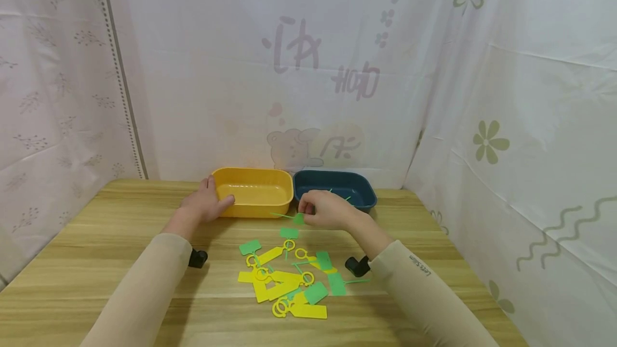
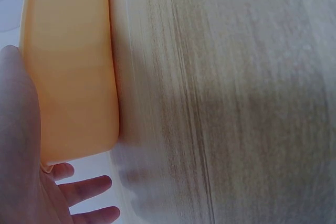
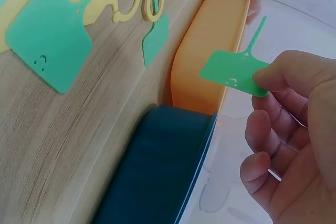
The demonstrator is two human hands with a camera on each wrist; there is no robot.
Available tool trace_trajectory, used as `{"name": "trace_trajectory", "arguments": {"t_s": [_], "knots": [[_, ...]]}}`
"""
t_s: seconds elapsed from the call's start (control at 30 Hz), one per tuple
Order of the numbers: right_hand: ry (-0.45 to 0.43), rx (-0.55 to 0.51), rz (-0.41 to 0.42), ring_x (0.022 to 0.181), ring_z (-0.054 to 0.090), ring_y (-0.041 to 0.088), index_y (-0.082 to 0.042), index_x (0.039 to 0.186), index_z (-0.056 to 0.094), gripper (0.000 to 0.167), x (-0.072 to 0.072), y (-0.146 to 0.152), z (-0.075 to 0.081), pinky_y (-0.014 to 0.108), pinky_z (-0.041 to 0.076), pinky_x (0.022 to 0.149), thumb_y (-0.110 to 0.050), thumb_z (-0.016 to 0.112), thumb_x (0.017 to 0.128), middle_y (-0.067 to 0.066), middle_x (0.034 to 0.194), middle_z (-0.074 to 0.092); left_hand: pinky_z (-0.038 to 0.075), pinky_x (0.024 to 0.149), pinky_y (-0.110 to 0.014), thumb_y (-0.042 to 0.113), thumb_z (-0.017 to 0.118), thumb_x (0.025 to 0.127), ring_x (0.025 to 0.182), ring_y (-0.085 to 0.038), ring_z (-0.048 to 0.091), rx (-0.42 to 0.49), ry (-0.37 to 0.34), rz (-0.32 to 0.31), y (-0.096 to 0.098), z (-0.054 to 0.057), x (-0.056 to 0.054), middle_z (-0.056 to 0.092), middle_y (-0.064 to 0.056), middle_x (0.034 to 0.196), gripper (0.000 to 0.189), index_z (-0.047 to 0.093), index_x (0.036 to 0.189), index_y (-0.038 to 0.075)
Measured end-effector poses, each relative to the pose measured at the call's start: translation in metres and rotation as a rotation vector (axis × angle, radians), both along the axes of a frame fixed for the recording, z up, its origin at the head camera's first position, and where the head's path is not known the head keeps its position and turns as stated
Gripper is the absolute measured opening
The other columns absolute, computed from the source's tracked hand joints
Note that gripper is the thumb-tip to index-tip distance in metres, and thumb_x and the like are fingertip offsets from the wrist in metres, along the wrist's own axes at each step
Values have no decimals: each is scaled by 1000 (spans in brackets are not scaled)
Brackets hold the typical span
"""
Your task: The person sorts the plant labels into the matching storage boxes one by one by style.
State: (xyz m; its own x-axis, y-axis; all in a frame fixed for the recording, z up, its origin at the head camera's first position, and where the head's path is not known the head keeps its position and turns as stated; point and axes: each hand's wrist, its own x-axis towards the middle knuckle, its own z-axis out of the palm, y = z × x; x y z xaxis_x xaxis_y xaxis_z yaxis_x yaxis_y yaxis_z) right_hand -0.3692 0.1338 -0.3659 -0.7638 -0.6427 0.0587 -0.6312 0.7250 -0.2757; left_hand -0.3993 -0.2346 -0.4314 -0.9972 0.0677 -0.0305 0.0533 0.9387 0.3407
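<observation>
In the head view my right hand [image 1: 328,209] pinches a green tag with a thin ribbed tail [image 3: 231,71] between thumb and fingertips, beside the front of the dark blue bin [image 3: 152,166]. The tag's tail points away from the hand. My left hand [image 1: 204,203] rests at the left front corner of the yellow bin [image 1: 255,211]; its thumb lies over the front rim, and the fingers [image 2: 86,190] stretch loosely past the side. Yellow tags with ring ends [image 1: 308,311] and other green tags [image 1: 337,284] lie in a loose, overlapping pile on the table.
The two bins stand side by side at the back of the wooden table [image 1: 120,218], before a printed curtain [image 1: 217,95]. Thin green tails [image 1: 347,198] show inside the blue bin. A black wrist mount [image 1: 358,266] sits by each forearm.
</observation>
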Motion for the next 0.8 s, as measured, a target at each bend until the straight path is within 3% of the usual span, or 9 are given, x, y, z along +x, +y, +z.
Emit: {"name": "trace_trajectory", "arguments": {"t_s": [0.53, 0.8], "knots": [[8, -10, -21, 87, 61, 12, -18, 108, 76, 8, -4, 6, -2, 34, 56, 88, -19, 72, 101, -7, 98, 70, 46, 109, -77, 69, 36, 106, 138, -65, 54, -9, -9, -6, -1, -3, -4, 5, -39, 178, 112, -7, 169, -13], [19, -23, -71, 91, 61, 14, -21, 109, 75, 8, -6, 10, 1, 38, 56, 90, -20, 73, 102, -6, 102, 70, 45, 110, -78, 70, 35, 106, 139, -65, 54, -10, -5, -10, -2, -3, -5, 6, -39, 177, 113, -8, 169, -14]]}}
